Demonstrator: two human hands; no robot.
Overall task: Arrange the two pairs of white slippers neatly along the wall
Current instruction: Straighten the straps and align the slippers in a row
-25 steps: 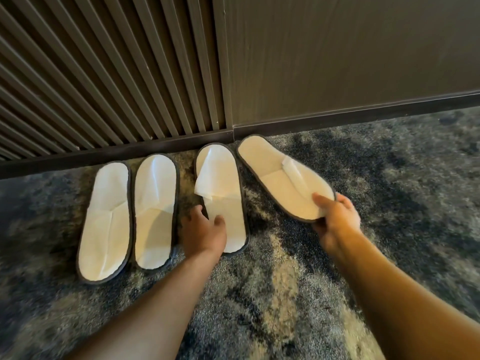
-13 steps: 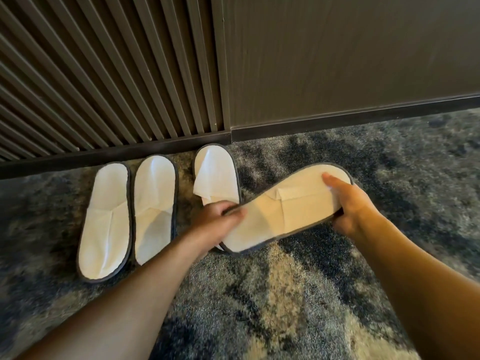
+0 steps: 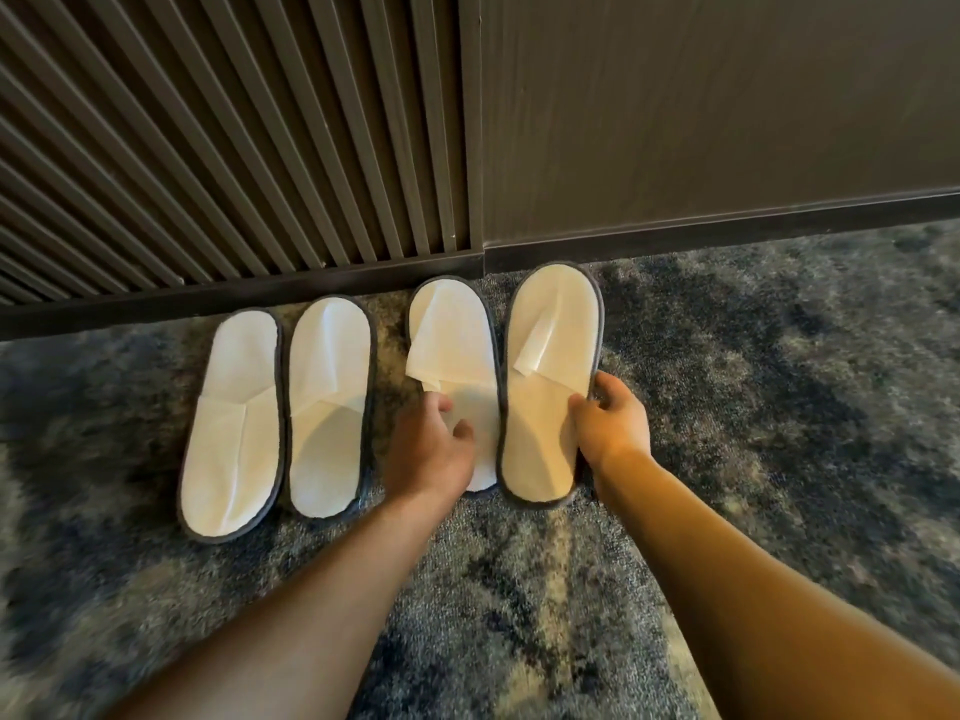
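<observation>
Several flat white slippers with grey edging lie side by side on the carpet, toes toward the wall. The left pair is the far-left slipper (image 3: 234, 423) and its neighbour (image 3: 327, 402). The third slipper (image 3: 449, 350) has its strap folded up; my left hand (image 3: 431, 449) rests on its heel half, fingers spread. The rightmost slipper (image 3: 550, 376) stands parallel to the third, nearly touching it. My right hand (image 3: 610, 426) pinches its right edge between thumb and fingers.
A dark slatted wall panel (image 3: 234, 148) and a plain brown panel (image 3: 727, 111) rise behind the slippers above a dark skirting board (image 3: 675, 236). Mottled blue-grey carpet (image 3: 779, 381) stretches right and toward me.
The rightmost slipper lay slanted, was lifted and turned by both hands, and now lies straight beside the third one. My left hand went back onto the third slipper.
</observation>
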